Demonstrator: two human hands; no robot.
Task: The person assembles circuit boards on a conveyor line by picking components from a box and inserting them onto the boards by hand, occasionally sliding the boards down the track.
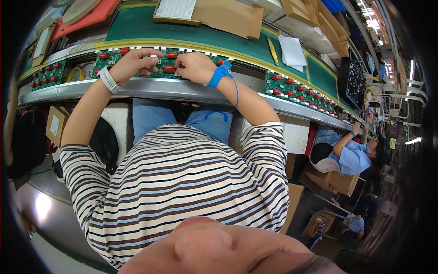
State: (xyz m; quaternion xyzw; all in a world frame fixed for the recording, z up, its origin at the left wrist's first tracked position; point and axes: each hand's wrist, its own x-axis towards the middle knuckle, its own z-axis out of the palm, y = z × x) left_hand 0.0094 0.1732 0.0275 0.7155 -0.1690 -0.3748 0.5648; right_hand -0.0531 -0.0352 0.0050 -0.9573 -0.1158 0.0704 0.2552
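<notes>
Head view: the left hand [137, 64] is held over a green circuit board [160, 74], its grip partly open, with the fingers curved and spread a little; a small pale piece can be seen between thumb and forefinger, but whether it is pinched there cannot be told. The grip of the right hand [196, 67] is narrow, its fingers bent in and their tips brought down beside the red blocks [169, 69] of the same board; whether anything is held cannot be told, since the fingertips are partly hidden by the hand. The board is seated in a long row along the near side of the worktop [137, 31], just behind a metal rail [150, 86], and is partly covered by both hands. Its green face is dotted with red blocks, and white pieces are lined along its far edge. Similar boards [299, 93] are set farther right in the row. A blue strap [221, 75] is worn on the right wrist, a white band [108, 80] on the left. Beyond the row, a yellow cutter [273, 51] is laid beside white sheets [292, 51].
</notes>
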